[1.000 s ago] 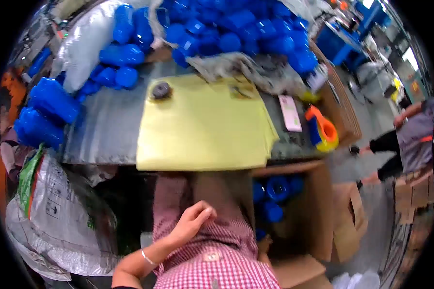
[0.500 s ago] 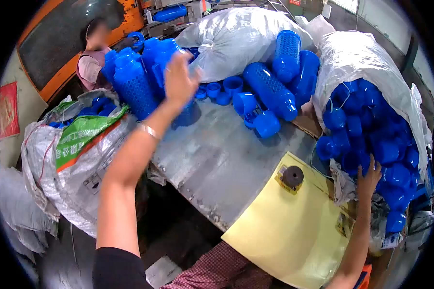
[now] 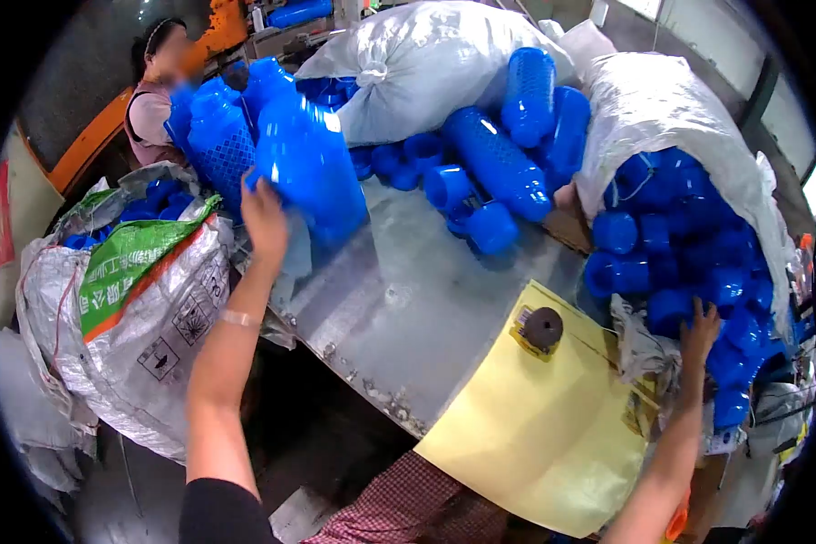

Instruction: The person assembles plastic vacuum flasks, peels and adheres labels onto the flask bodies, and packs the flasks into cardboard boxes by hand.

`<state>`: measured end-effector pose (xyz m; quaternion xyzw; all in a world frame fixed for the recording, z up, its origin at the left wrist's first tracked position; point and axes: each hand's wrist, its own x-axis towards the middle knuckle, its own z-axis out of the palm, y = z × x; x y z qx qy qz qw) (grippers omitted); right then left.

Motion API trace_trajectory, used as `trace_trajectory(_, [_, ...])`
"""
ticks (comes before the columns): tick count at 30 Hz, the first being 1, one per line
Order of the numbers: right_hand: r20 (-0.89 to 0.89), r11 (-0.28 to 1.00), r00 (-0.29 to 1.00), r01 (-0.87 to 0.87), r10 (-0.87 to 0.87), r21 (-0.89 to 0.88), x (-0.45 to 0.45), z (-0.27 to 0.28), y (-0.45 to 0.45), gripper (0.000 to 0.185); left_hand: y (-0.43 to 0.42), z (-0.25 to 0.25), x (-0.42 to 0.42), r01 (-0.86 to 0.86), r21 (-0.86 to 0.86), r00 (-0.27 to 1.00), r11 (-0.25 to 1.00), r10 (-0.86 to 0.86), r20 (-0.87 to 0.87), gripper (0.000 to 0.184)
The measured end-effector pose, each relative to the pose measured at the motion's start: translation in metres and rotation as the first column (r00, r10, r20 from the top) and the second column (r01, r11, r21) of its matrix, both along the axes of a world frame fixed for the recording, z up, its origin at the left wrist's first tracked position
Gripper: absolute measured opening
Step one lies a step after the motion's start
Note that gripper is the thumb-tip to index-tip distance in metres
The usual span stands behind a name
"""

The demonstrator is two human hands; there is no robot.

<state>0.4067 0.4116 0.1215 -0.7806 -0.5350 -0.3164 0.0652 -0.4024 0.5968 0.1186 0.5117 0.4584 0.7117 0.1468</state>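
My left hand (image 3: pixel 265 222) is raised with its fingers pointing up and apart, slightly blurred, at the lower left side of a big blue plastic bottle (image 3: pixel 310 163). More blue bottles with a diamond pattern (image 3: pixel 222 136) stand behind it. At the right, my right hand (image 3: pixel 700 334) has its fingers on the edge of a blue plastic cup (image 3: pixel 669 312) at the mouth of a white woven sack (image 3: pixel 671 100). That sack lies on its side, and several blue cups (image 3: pixel 657 240) spill from it. The thumb of the right hand is hard to see.
A tied white sack (image 3: pixel 426 54) lies at the back, beside blue bottles (image 3: pixel 499 163) and loose cups (image 3: pixel 491 227). A yellow sheet (image 3: pixel 526 435) with a dark round weight (image 3: pixel 542 328) covers the metal table's (image 3: pixel 372 317) front right. A printed sack (image 3: pixel 145 299) stands left; a person (image 3: pixel 154 109) is behind.
My left hand has come down and left, from in front of the bottles to the side of the big one. My right hand and the cup at its fingers have shifted slightly right and down.
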Motion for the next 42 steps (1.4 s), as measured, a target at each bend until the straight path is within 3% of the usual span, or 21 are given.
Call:
trace_trajectory(2, [-0.103,0.997,0.991,-0.079,0.080,0.018,-0.017,0.013,0.002,0.057,-0.077,-0.002,0.003,0.074,-0.171,0.936,0.982,-0.009,0.352,0.030])
trace_trajectory(3, [-0.050,0.988,0.988,-0.143,0.146,0.051,-0.033,0.017,0.004,0.054,-0.112,-0.014,-0.007,0.207,-0.009,0.824,0.978,-0.170,0.540,0.032])
trace_trajectory(4, [0.002,0.976,0.979,-0.205,0.205,0.068,-0.051,0.020,0.003,0.051,-0.151,-0.014,-0.026,0.616,0.216,0.364,0.758,-0.517,0.774,0.037])
trace_trajectory(5, [0.073,0.979,0.982,-0.178,0.171,0.101,-0.072,0.029,0.003,0.047,-0.186,-0.037,-0.039,0.696,0.237,0.209,0.678,-0.507,0.836,0.043])
trace_trajectory(6, [0.146,0.980,0.981,-0.147,0.127,0.135,-0.089,0.040,0.004,0.044,-0.213,-0.043,-0.029,0.706,0.239,0.189,0.666,-0.502,0.844,0.043])
trace_trajectory(9, [0.018,0.883,0.962,-0.256,0.271,0.392,-0.103,0.074,-0.008,0.038,-0.299,-0.024,0.010,0.636,-0.214,0.771,0.741,-0.601,0.210,0.038])
trace_trajectory(11, [-0.179,0.836,0.889,-0.304,0.421,0.457,-0.160,0.121,-0.054,0.034,-0.338,0.002,0.055,0.714,-0.348,0.688,0.607,-0.701,0.188,0.038])
trace_trajectory(12, [-0.374,0.856,0.814,-0.262,0.444,0.446,-0.208,0.148,-0.084,0.032,-0.346,0.014,0.088,0.860,-0.311,0.509,0.405,-0.727,0.461,0.040])
trace_trajectory(14, [-0.596,0.829,0.586,-0.291,0.548,0.477,-0.292,0.177,-0.151,0.026,-0.353,-0.011,0.121,0.872,-0.393,0.445,0.293,-0.810,0.382,0.039])
trace_trajectory(17, [-0.028,0.671,0.702,-0.667,0.711,0.323,-0.373,0.165,-0.249,0.029,-0.361,-0.014,0.156,0.885,-0.404,0.388,0.233,-0.848,0.361,0.040])
trace_trajectory(21, [-0.602,0.502,0.469,-0.856,0.647,-0.127,-0.433,0.158,-0.343,0.074,-0.367,-0.011,0.174,0.896,-0.442,0.237,0.046,-0.890,0.389,0.030])
trace_trajectory(24, [-0.563,0.455,0.369,-0.890,0.740,0.014,-0.424,0.152,-0.347,0.083,-0.373,-0.010,0.189,0.897,-0.408,-0.016,-0.170,-0.935,0.355,0.029])
trace_trajectory(26, [-0.811,0.229,0.090,-0.972,0.579,0.056,-0.438,0.122,-0.344,0.076,-0.382,-0.012,0.209,0.789,-0.407,-0.320,-0.460,-0.874,0.367,0.030])
trace_trajectory(28, [-0.652,0.085,0.028,-0.995,0.757,0.055,-0.454,0.109,-0.365,0.068,-0.401,-0.026,0.218,0.769,-0.446,-0.387,-0.458,-0.889,0.246,0.031])
trace_trajectory(30, [-0.600,0.203,0.077,-0.968,0.796,0.146,-0.443,0.090,-0.385,0.064,-0.420,-0.021,0.202,0.865,-0.489,-0.043,-0.115,-0.987,0.156,0.022])
trace_trajectory(32, [-0.736,0.597,0.338,-0.795,0.586,0.110,-0.420,0.096,-0.385,0.060,-0.444,0.001,0.186,0.724,-0.586,0.494,0.363,-0.866,0.074,0.017])
trace_trajectory(33, [-0.827,0.736,0.337,-0.665,0.450,0.130,-0.404,0.100,-0.369,0.060,-0.466,0.012,0.188,0.719,-0.472,0.589,0.509,-0.808,0.025,0.018])
trace_trajectory(36, [-0.969,0.729,-0.033,-0.653,0.244,0.206,-0.356,0.103,-0.337,0.065,-0.470,0.032,0.192,0.674,-0.222,0.699,0.705,-0.706,-0.117,0.023])
trace_trajectory(38, [-0.907,0.742,-0.314,-0.528,0.282,0.414,-0.323,0.084,-0.302,0.047,-0.446,0.054,0.181,0.756,-0.109,0.557,0.645,-0.723,-0.409,0.032])
trace_trajectory(41, [-0.638,0.892,0.623,-0.323,0.452,0.317,-0.236,0.009,-0.218,0.029,-0.422,0.087,0.196,0.919,0.002,0.251,0.395,-0.578,-0.776,0.051])
trace_trajectory(42, [-0.549,0.960,0.794,-0.154,0.262,0.235,-0.208,-0.018,-0.195,0.029,-0.422,0.075,0.211,0.958,0.000,0.167,0.288,-0.553,-0.816,0.042])
